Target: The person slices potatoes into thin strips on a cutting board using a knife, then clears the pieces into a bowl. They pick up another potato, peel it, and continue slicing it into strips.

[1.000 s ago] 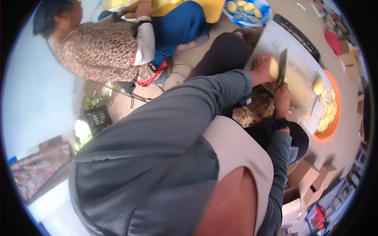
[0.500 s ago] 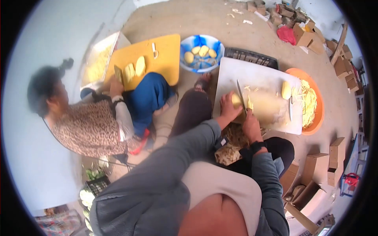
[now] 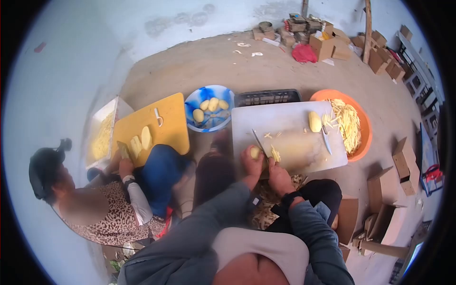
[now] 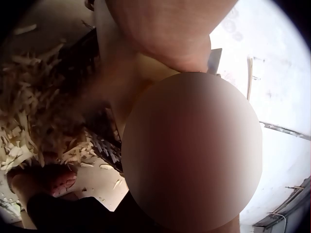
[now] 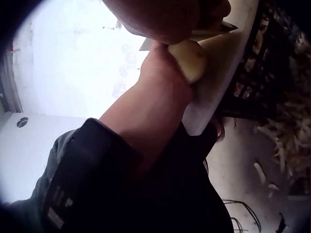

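Fingers of my left hand (image 3: 251,162) hold a peeled potato (image 3: 255,152) on the white cutting board (image 3: 247,118), near its front edge. My right hand (image 3: 281,180) grips a large kitchen knife (image 3: 258,137), its blade right beside the potato. A few cut potato strips (image 3: 275,154) lie on the other side of the blade. In the right wrist view, the potato (image 5: 192,63) shows between both hands, and part of the knife blade (image 5: 229,28) sticks out past the right hand. Another peeled potato (image 3: 314,121) and a small white-handled knife (image 3: 327,140) lie at the board's right.
An orange basin (image 3: 365,148) of potato strips stands right of the board, and a black crate (image 3: 268,97) behind it. To the left are a blue-and-white basin (image 3: 190,100) with several potatoes and another person (image 3: 114,199) cutting at a yellow board (image 3: 172,114). Cardboard boxes (image 3: 382,190) stand at right.
The head view has swung and levelled, so the board sits lower in it and more of the room shows. Both hands stay at the potato and knife; strips now show beside the blade.
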Action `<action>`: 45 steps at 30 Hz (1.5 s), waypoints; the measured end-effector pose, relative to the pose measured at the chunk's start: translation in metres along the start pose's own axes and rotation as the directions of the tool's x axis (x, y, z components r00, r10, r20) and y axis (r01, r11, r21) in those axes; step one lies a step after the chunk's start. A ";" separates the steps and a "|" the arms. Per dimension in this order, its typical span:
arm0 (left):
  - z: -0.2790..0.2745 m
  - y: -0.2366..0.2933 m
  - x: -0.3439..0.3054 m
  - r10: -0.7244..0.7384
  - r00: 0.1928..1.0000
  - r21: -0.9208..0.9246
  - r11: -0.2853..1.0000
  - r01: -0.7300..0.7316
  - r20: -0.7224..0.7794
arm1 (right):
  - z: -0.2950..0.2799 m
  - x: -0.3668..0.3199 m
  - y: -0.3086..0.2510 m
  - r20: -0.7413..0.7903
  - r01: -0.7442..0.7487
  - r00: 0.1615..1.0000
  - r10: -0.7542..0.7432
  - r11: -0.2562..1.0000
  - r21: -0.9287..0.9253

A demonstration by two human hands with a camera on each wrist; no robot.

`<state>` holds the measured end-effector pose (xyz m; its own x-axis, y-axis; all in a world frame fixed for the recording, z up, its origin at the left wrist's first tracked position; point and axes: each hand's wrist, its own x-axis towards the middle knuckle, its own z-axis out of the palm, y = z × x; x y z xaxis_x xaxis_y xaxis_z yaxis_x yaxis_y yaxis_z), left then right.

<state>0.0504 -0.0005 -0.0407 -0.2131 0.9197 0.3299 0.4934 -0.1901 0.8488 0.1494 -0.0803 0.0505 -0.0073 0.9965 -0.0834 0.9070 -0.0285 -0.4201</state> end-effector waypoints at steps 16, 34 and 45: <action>0.002 -0.003 0.003 -0.037 0.999 0.089 0.995 0.036 0.010 | -0.028 -0.034 -0.028 -0.030 0.061 0.998 -0.061 0.998 -0.002; -0.004 0.006 0.008 -0.008 0.998 0.059 0.998 0.005 0.060 | -0.025 -0.019 -0.018 0.026 0.002 1.000 -0.008 0.978 0.209; -0.003 0.006 0.007 -0.004 0.999 0.079 0.997 0.000 0.050 | -0.020 -0.014 -0.014 -0.018 -0.002 1.000 0.006 0.975 0.222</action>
<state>0.0493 0.0034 -0.0316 -0.1723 0.9364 0.3058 0.5586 -0.1628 0.8133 0.1457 -0.0924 0.0756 0.0060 0.9976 -0.0696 0.7910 -0.0473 -0.6100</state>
